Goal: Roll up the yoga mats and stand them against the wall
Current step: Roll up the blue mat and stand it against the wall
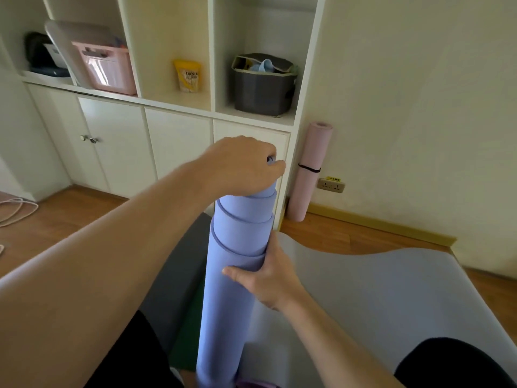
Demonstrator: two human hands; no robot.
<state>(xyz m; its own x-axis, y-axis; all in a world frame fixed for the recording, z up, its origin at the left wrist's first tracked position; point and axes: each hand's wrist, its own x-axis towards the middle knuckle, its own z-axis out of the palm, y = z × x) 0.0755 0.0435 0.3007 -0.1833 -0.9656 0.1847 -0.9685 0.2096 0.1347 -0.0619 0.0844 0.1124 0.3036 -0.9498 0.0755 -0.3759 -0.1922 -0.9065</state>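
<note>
Purple mat (223, 303) standing upright, rolled, inner layers telescoping out top. Left hand (240, 166) gripping topmost inner end of purple mat. Right hand (268, 275) wrapping around purple mat lower down, thumb across front. Pink mat (309, 172) leaning against wall right of purple mat, black band around it. Grey mat (363, 289) lying unrolled on floor right of purple mat; dark mat (176, 275) lying left of it.
</note>
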